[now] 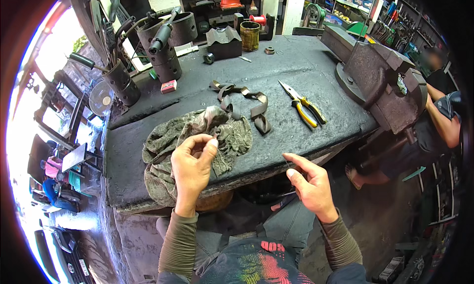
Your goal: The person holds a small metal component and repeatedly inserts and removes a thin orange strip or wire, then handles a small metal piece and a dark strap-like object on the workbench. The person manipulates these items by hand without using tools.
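My left hand (191, 166) is raised over the near edge of the surface (301, 69), thumb and forefinger pinched shut on something too fine to make out, perhaps a thin wire, right above the crumpled rag (197, 136). The rag is a soft, faded olive cloth with a printed pattern, bunched into folds and drooping over the front lip of the surface. My right hand (310, 182) sits lower, just off the edge, fingers curled in with thumb and forefinger pressed together on a thin dark strand (287, 161) that I can barely see; I cannot tell whether it runs across to the other hand. The surface is a dark, rough slab, pitted and matte. Beyond the rag lies a tangle of flat brownish strap (244, 103), looped and kinked, and to its right a pair of long-nose pliers (303, 106) with yellow and black grips, jaws pointing away from me. A heavy rust-brown bench vise (382, 81) is bolted at the right corner. At the far left stand dark ribbed metal cylinders (165, 49) holding tool handles, with a small red box (169, 86) near them.
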The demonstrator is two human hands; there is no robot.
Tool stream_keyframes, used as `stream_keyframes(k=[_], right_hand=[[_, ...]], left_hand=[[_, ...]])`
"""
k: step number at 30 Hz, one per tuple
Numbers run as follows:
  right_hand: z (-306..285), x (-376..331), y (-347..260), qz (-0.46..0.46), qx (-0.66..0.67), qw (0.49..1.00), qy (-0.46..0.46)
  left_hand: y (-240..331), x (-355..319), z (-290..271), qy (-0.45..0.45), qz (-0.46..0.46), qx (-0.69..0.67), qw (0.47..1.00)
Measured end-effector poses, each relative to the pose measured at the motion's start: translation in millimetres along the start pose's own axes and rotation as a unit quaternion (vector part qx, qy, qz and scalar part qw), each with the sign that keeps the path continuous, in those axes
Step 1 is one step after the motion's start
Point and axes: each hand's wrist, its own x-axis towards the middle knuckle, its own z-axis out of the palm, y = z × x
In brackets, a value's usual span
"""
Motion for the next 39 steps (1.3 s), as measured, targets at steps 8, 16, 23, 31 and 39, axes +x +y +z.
stream_keyframes(k=[8, 16, 23, 31, 39], right_hand=[[40, -41, 16, 0.049, 0.138, 0.982, 0.121], [40, -51, 18, 0.08, 0.156, 0.978, 0.116], [54, -38, 7, 0.076, 0.172, 0.979, 0.073], [96, 13, -20, -0.081, -0.102, 0.991, 0.023], [129, 18, -8, -0.133, -0.292, 0.947, -0.01]], left_hand=[[-9, -38, 57, -0.105, 0.27, 0.27, 0.918], [-3, -43, 48, -0.094, 0.229, 0.246, 0.937], [10, -42, 0, -0.015, -0.05, -0.057, 0.997], [9, -12, -10, -0.058, -0.043, -0.158, 0.985], [-6, 38, -12, -0.11, -0.11, -0.349, 0.924]])
